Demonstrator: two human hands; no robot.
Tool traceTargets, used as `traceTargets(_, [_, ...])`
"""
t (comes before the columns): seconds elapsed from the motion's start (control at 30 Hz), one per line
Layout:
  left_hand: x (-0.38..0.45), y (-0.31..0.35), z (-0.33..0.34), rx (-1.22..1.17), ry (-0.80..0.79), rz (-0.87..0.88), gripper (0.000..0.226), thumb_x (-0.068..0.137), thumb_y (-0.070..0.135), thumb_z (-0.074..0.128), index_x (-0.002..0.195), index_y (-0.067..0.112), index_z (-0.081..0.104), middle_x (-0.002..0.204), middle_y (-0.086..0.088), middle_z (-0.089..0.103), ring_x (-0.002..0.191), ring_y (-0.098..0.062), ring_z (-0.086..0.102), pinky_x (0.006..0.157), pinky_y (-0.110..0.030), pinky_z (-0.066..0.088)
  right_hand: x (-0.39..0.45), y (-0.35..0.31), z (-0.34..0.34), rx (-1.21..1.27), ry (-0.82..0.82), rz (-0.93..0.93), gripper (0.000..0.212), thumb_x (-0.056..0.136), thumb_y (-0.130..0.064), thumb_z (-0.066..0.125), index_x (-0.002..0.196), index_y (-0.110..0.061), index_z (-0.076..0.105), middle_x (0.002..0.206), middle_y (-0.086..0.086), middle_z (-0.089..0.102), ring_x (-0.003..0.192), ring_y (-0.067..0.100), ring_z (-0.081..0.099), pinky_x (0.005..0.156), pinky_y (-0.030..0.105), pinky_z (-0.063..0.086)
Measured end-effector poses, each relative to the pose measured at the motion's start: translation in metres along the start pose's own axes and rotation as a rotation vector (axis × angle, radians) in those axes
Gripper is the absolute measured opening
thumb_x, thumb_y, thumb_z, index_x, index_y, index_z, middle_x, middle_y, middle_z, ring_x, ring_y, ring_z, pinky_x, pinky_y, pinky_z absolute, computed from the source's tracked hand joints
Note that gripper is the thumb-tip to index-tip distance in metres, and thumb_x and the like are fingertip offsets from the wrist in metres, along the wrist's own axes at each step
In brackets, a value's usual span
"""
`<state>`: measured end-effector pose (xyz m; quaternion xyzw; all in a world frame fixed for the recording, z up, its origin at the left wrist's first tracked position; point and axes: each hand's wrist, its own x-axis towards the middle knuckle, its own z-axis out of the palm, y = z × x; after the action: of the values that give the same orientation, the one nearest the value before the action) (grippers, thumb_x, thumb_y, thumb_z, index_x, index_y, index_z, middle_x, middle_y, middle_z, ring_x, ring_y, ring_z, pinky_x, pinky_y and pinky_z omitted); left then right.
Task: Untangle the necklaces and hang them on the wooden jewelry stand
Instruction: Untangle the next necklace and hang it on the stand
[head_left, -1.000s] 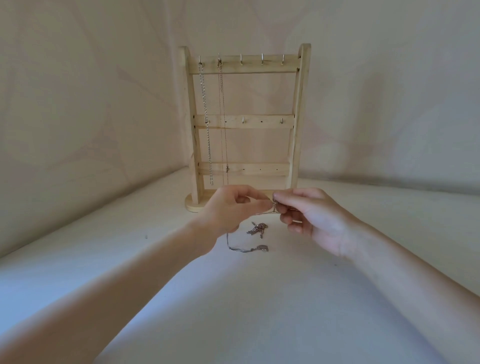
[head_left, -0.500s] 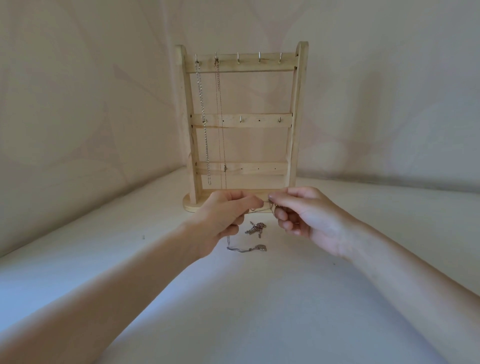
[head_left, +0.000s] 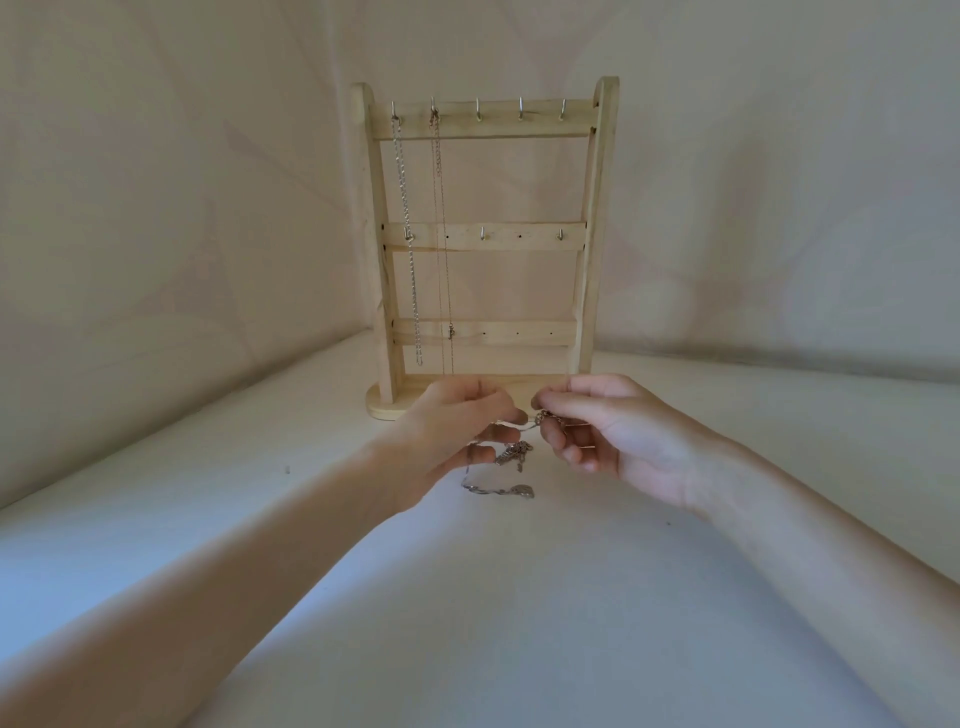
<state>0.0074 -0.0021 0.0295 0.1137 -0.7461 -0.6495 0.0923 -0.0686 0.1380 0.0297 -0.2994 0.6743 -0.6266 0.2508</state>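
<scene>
A wooden jewelry stand (head_left: 592, 234) stands upright at the back of the pale surface. Two chains hang from its top left hooks: a thicker silver chain (head_left: 408, 244) and a thin necklace (head_left: 441, 249). Just in front of the stand's base, my left hand (head_left: 457, 431) and my right hand (head_left: 597, 426) pinch a tangled silver necklace (head_left: 511, 457) between their fingertips. A loop of it droops onto the surface below, ending in a small pendant (head_left: 519, 491).
Three top hooks (head_left: 520, 110) on the right carry nothing, as do the middle bar's hooks (head_left: 482, 234). Beige cloth walls close in behind and on the left. My forearms reach in from the bottom corners.
My hands have drawn slightly apart, and a short stretch of chain now shows between the fingertips. The view has shifted a little; the stand and hung chains stay still.
</scene>
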Motion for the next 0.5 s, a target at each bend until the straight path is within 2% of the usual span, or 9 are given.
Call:
traceTargets(0.1, [0.0004, -0.0009, 0.0004, 0.010, -0.076, 0.033, 0.009, 0.085, 0.004, 0.060, 0.093, 0.008, 0.063, 0.077, -0.001, 0.064, 0.067, -0.007, 0.057, 0.057, -0.013, 0.046, -0.0005, 0.0000, -0.0006, -0.012, 0.004, -0.026, 0.011, 0.093, -0.011, 0.052, 0.084, -0.010, 0.058, 0.050, -0.001, 0.056, 0.041, 0.009, 0.045, 0.036, 0.016, 0.030])
traceTargets(0.2, [0.0004, -0.0011, 0.0009, 0.044, -0.102, 0.056, 0.006, 0.085, 0.008, 0.062, 0.088, 0.007, 0.067, 0.075, 0.001, 0.063, 0.066, -0.006, 0.055, 0.062, -0.015, 0.047, -0.0017, -0.0003, -0.0009, -0.021, 0.012, -0.035, 0.013, 0.093, -0.011, 0.052, 0.082, -0.010, 0.058, 0.049, -0.001, 0.056, 0.041, 0.009, 0.045, 0.037, 0.017, 0.030])
traceTargets(0.37, [-0.0003, -0.0025, 0.0016, 0.018, -0.097, 0.032, 0.007, 0.085, 0.012, 0.063, 0.082, 0.007, 0.068, 0.069, 0.002, 0.063, 0.061, -0.004, 0.055, 0.055, -0.012, 0.045, -0.0021, 0.0003, 0.0008, -0.050, 0.013, -0.041, 0.012, 0.093, -0.012, 0.052, 0.082, -0.011, 0.057, 0.049, -0.001, 0.055, 0.041, 0.008, 0.044, 0.038, 0.017, 0.029])
traceTargets(0.5, [0.0001, 0.0003, 0.0001, 0.088, -0.040, 0.041, 0.010, 0.086, 0.015, 0.061, 0.077, 0.014, 0.065, 0.065, 0.006, 0.063, 0.062, -0.004, 0.055, 0.059, -0.016, 0.044, -0.0019, -0.0024, -0.0042, -0.036, 0.015, -0.050, 0.011, 0.089, -0.016, 0.060, 0.085, -0.008, 0.066, 0.052, -0.003, 0.054, 0.045, 0.008, 0.044, 0.039, 0.016, 0.032])
